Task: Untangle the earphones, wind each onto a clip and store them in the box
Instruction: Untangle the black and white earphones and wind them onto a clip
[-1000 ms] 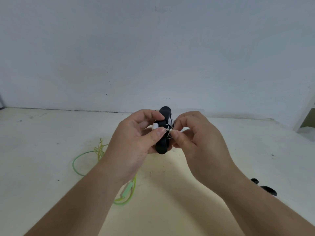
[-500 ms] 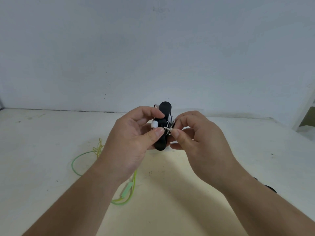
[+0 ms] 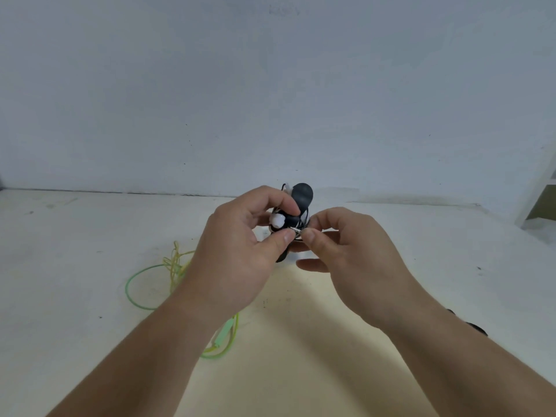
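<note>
Head camera, sole view. Both hands are raised over the middle of the counter (image 3: pixel 90 236), meeting just in front of its far edge where it joins the pale wall (image 3: pixel 270 85).

The left hand (image 3: pixel 240 251) holds the black clip (image 3: pixel 302 195) upright. Its fingers are curled round the clip's body and its thumb is laid across the front. The clip's rounded top shows above the fingers. The lower part is mostly hidden by the thumb and palm. White cable is wound on the clip, and a white earbud (image 3: pixel 277 220) sits against the clip under the forefinger.

The right hand (image 3: pixel 355 260) pinches a small silvery plug end (image 3: pixel 296 231) between thumb and forefinger, close against the clip and touching the left thumb tip. The other fingers are curled loosely below, holding nothing.

The green earphones (image 3: pixel 144 284) lie loose on the counter, left of centre, with a loop towards the left and a knot of strands at its far side. The left forearm crosses over them and hides the middle stretch. Their inline control (image 3: pixel 224 331) shows just right of that forearm.

A dark object (image 3: pixel 477 328) lies near the counter's right edge, mostly covered by the right forearm, and cannot be identified. A pale furniture panel (image 3: pixel 541 203) stands at the far right corner.
</note>
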Demonstrator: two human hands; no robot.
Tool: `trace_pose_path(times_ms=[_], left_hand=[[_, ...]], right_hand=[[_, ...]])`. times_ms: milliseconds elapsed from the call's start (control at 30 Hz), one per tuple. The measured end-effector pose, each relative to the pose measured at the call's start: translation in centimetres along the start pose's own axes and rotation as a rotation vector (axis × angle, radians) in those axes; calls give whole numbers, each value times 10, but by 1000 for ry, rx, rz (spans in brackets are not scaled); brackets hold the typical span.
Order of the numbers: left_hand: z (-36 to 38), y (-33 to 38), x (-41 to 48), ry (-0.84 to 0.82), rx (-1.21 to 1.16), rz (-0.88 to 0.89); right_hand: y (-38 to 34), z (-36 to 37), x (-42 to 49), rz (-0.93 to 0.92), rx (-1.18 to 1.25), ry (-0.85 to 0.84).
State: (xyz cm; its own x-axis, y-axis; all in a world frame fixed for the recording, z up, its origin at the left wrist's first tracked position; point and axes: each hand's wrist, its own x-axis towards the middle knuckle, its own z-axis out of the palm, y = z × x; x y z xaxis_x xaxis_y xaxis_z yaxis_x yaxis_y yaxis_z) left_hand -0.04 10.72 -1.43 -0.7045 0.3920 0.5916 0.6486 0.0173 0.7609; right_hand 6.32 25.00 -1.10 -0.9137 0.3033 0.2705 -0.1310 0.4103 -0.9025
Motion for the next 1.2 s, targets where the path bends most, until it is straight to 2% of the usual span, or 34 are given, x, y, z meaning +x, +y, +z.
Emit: trace_pose_path(times_ms=[100,233,367,500,700,933,1200], left_hand=[[4,-1,-1,12,1,23],[9,-2,-3,97,-287,-91],[11,-4,-4,108,-334,-121],[15,-3,-5,120,-278,-97],[21,-3,-5,77,-34,-22],[6,-1,-3,-8,100,-1],[5,-3,-3,-84,-37,-92]], right_hand=[[1,1,0,31,48,-4],[-1,1,-1,49,106,-22],[-5,-4,-1,87,121,-53],[-6,-6,-2,103,104,-53],[-6,-3,-3,58,3,77],[-2,-3,-1,-105,-223,77],[1,4,-3,-342,-324,170]])
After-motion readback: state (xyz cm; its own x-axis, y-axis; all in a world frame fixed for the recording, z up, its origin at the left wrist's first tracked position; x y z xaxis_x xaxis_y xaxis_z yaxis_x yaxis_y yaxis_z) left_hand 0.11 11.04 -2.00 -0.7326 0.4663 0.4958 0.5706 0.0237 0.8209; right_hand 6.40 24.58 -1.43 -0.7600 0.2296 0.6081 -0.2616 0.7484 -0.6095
